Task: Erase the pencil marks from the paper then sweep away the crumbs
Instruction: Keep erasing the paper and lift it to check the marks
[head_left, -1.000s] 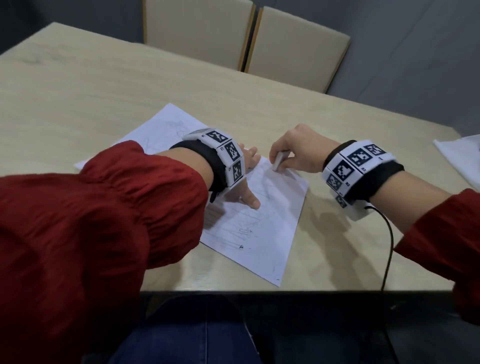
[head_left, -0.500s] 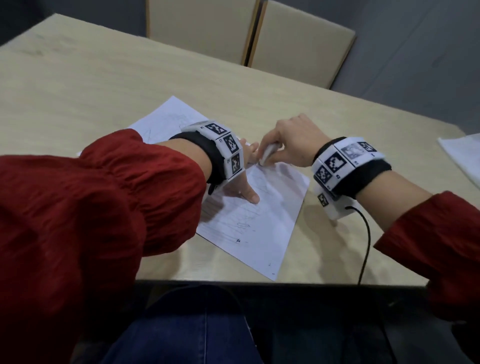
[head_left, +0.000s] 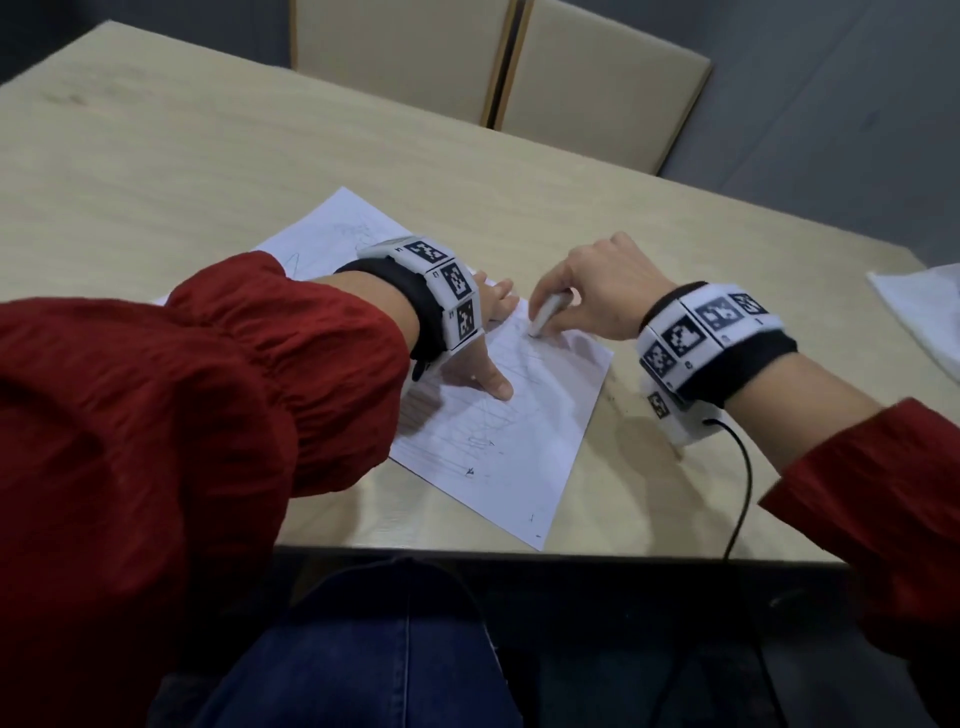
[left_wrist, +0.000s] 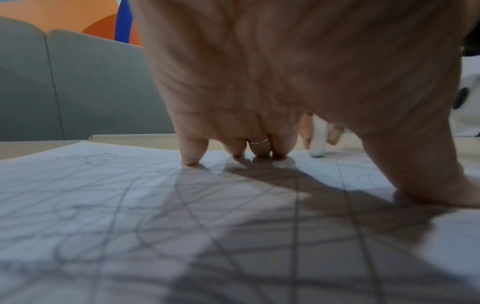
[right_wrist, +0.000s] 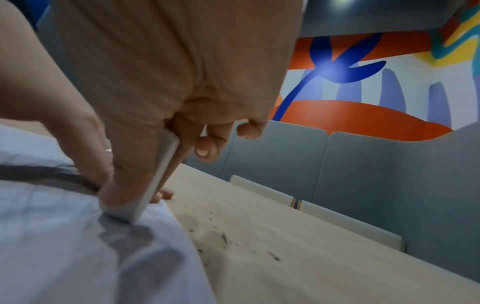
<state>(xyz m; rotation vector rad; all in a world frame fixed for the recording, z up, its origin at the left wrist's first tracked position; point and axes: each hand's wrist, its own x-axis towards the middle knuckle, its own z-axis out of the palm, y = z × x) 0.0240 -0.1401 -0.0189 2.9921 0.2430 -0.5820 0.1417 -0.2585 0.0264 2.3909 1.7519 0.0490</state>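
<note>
A white sheet of paper (head_left: 498, 431) with faint pencil lines (left_wrist: 182, 205) lies slanted near the table's front edge. My left hand (head_left: 483, 353) presses straight fingers and thumb flat on the paper (left_wrist: 78, 185), holding it down. My right hand (head_left: 587, 301) pinches a white eraser (head_left: 545, 314) between thumb and fingers, its lower end touching the sheet near the far right corner. In the right wrist view the eraser (right_wrist: 155, 185) stands steeply on the paper (right_wrist: 64, 236). Dark eraser crumbs (right_wrist: 233, 238) lie on the wood just beyond the paper's right edge.
The light wooden table (head_left: 208, 156) stretches far and left. Two beige chairs (head_left: 519, 67) stand at its far side. A white cloth or paper (head_left: 930, 317) lies at the right edge. A black cable (head_left: 743, 488) hangs from my right wrist band over the front edge.
My right hand has rubbed the eraser leftward and a little toward me on the paper, closer to the left hand's fingers. The left hand has stayed pressed on the sheet.
</note>
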